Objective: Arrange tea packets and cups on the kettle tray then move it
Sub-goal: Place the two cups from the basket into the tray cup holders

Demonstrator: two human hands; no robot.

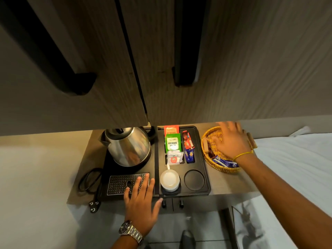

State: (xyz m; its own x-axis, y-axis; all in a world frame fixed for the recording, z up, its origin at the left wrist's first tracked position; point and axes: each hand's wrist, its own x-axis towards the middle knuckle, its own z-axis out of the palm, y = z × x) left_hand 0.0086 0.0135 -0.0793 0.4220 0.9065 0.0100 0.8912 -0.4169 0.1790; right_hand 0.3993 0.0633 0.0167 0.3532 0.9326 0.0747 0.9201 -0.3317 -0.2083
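Tray [206, 177] of black plastic sat on the wooden desk [233, 184], with a steel kettle [128, 146] on its left half. On the right half, a red tea packet [171, 129] and a green tea packet [172, 142] lay overlapping in the rear slot, sachets [188, 144] in the narrow slot beside them. A white cup [170, 180] stood upturned in the near-left round recess; the one to its right was bare. The left hand [141, 203] lay flat, fingers spread, on the drip grille [118, 183] and the tray's front edge. The right hand [231, 141], open with fingers loosely spread, reached into the wicker basket [205, 141] beside the tray; whether it gripped anything could not be told.
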